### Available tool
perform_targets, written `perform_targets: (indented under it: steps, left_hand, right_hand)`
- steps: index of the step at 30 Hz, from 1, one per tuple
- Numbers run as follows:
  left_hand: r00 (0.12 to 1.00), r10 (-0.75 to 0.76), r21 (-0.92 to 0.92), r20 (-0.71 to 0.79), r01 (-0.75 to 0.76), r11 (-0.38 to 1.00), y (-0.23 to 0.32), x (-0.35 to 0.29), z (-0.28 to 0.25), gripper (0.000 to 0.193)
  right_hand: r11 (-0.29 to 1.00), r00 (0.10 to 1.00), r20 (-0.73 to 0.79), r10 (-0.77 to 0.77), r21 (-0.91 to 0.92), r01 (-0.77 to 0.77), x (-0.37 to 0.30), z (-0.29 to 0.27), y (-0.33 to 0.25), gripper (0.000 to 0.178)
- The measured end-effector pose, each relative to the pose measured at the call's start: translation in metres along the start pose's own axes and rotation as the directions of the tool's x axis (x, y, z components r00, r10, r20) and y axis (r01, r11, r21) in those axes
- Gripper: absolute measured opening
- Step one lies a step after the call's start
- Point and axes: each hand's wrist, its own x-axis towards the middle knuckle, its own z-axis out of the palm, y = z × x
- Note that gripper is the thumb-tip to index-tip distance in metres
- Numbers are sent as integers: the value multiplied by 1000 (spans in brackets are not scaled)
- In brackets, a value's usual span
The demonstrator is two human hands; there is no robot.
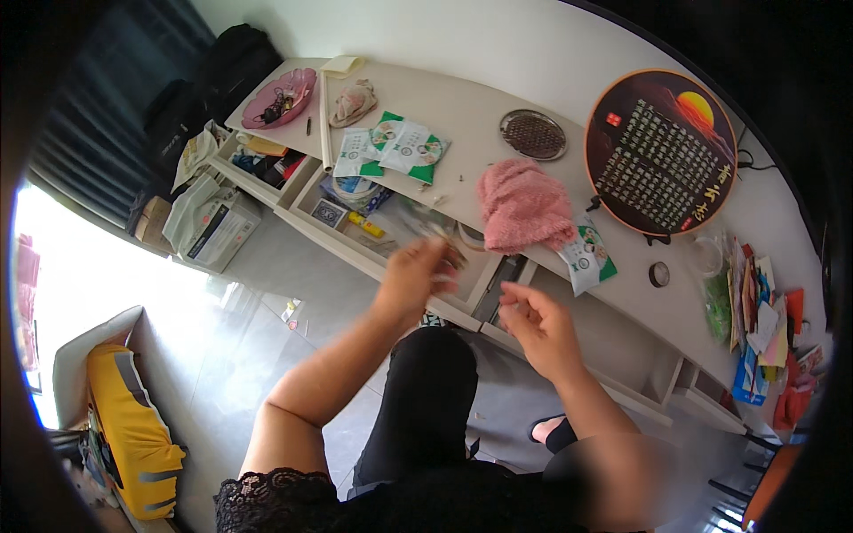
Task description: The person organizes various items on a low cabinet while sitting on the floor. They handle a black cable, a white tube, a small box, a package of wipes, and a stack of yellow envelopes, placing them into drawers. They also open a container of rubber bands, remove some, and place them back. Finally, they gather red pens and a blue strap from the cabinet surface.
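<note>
Above the open middle drawer (342,244) is my left hand (410,280), its fingers closed round something small and brownish, blurred by motion. My right hand (540,330) hovers to its right, near the drawer divider, with fingers loosely bent and apart and nothing visible in them. Inside the middle drawer lie a yellow tube (366,225), a dark patterned square card (329,213) and clear plastic. A fluffy pink towel (524,206) rests on the desktop just beyond my hands, partly over a green-and-white packet (587,258).
More green-and-white packets (413,149), a pink bowl (284,99), a round metal tray (532,134) and a round printed fan-shaped board (662,151) are on the desk (444,98). The right drawer (613,342) is pulled out. A storage box (218,231) stands on the floor at left.
</note>
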Motion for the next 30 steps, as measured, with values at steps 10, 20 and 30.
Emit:
perform_targets:
  steps: [10,20,30]
  left_hand:
    - [870,-298,-632,-394,-21,775,-10,170,-168,16]
    - [629,-273,-386,-727,-46,921,-20,219,-200,25]
    - [905,267,917,-331,375,-135,-12,233,-211,37]
  right_hand:
    - [957,957,75,280,-105,-271,-36,-31,26,25]
    - [912,912,53,406,-83,-401,-54,-51,35,28]
    - [913,910,130,394,-172,-371,-74,-78,29,30]
